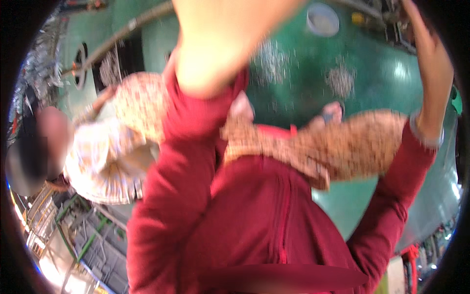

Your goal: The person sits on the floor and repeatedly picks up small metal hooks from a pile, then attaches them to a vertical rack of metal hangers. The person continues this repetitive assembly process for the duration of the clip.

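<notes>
My left hand [230, 39] is raised close to the camera, large and blurred. Its fingers run out of the picture at the top, so what they do is hidden. At the upper right my right hand [433, 54] is lifted, with a finger or thumb stretched upward, apart from the rest. Nothing shows in it, though the dark rim cuts off part of the hand. A pale band [425, 132] circles my right wrist. Beyond the hands, two heaps of small pale pieces, the left heap [271, 61] and the right heap [340, 81], lie on the green floor.
A white tub [323, 20] stands on the floor at the back. To my left another person in a plaid shirt [105, 164] crouches or sits low. Near that person are a dark tray [110, 68] of pieces, a ring [80, 66] and a long pole [127, 30].
</notes>
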Tool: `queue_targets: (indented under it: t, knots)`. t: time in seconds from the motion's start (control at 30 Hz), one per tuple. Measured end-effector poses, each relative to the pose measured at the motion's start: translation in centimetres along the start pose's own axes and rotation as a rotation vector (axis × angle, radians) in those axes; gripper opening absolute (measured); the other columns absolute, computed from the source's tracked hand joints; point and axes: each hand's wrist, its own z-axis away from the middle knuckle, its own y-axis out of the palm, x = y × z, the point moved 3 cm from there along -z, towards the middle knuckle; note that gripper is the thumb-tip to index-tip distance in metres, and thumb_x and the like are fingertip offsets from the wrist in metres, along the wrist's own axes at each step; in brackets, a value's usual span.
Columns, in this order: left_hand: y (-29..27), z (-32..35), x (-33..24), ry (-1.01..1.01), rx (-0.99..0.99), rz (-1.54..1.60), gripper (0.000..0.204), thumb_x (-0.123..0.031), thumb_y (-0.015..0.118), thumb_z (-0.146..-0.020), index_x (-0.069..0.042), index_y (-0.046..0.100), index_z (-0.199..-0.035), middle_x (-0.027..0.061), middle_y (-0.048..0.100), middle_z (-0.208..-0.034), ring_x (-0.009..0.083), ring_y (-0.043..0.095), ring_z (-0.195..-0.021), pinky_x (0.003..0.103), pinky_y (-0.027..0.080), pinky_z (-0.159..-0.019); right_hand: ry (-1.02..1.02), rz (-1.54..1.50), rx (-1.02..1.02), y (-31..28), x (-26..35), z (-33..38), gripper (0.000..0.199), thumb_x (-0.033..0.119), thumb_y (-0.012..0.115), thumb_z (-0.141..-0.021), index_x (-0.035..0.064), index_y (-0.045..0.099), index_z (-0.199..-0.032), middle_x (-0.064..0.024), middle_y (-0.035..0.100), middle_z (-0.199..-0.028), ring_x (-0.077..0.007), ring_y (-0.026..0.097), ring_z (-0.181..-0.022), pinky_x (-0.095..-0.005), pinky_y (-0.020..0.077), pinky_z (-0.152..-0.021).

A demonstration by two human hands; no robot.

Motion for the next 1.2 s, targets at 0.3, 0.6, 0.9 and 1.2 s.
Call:
queue_targets:
  t: [0.3,0.6,0.9,1.2]
  knots:
    - [20.2,17.7,-3.1,-0.363,0.619,0.468,0.021,-0.024,0.064,-0.083,-0.004,0.066,-0.084,0.0136,0.066,-0.072,0.0290,0.065,-0.068,0.039,0.051,-0.064,0.017,-0.139,0.074,0.0,-1.9,2.8,0.023,0.010,0.057,-0.092,0.0037,0.063,-0.113,-0.0055,0.064,-0.085,-0.0062,0.051,-0.062,-0.0165,0.0392,-0.054]
    - [27.2,27.8,-8.6,0.090,0.625,-0.124,0.014,-0.012,0.052,-0.079,-0.006,0.056,-0.091,0.0102,0.052,-0.099,0.0233,0.054,-0.096,0.030,0.052,-0.064,0.042,-0.128,-0.063,1.7,3.2,1.2,0.019,0.006,0.066,-0.082,0.0012,0.060,-0.100,-0.0067,0.063,-0.079,-0.0090,0.057,-0.064,-0.0226,0.0444,-0.054]
    - [24.1,23.8,-7.9,-0.305,0.667,0.222,0.022,0.005,0.051,-0.077,0.004,0.044,-0.098,0.0228,0.054,-0.095,0.0382,0.058,-0.089,0.043,0.053,-0.068,0.289,-0.499,-0.064,3.2,4.1,-0.3,0.012,0.001,0.064,-0.083,-0.0031,0.061,-0.094,-0.0028,0.062,-0.078,-0.0040,0.051,-0.064,-0.0176,0.0416,-0.051]
    - [17.7,16.7,-6.7,-0.334,0.402,0.554,0.028,0.009,0.048,-0.077,0.009,0.048,-0.104,0.0284,0.056,-0.099,0.0404,0.058,-0.092,0.043,0.048,-0.078,0.255,-0.425,-0.161,6.2,6.4,-1.8,0.010,0.002,0.065,-0.081,-0.0023,0.062,-0.089,-0.0056,0.065,-0.071,-0.0048,0.054,-0.057,-0.0225,0.0451,-0.054]
